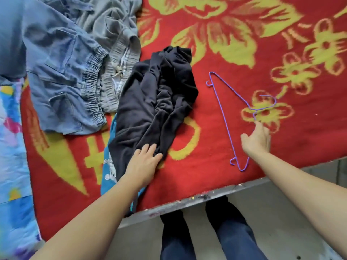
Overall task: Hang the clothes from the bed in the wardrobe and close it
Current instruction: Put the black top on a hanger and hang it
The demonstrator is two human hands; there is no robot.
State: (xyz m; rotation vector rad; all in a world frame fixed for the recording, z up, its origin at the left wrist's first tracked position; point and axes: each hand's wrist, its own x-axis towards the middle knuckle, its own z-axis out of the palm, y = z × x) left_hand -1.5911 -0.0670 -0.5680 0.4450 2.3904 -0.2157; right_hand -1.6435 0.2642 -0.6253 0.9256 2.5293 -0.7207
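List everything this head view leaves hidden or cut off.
Wardrobe: outside the head view entirely.
Teal garment: mostly buried under the black garment, so its type is unreadable.
Denim garment and grey garment: cut off by the top edge.
Purple hanger: one arm passes beneath the right hand; contact unclear.
Black garment's type: too crumpled to tell, with the left hand on it.

— What covers the bed [187,200]?
— A red flowered blanket [206,59].
— And on it?
— Blue trousers [62,76] and grey trousers [112,25] at the left. A crumpled black garment [155,102] lies over a teal garment [108,166]. A purple wire hanger [224,118] lies flat, apart at the right.
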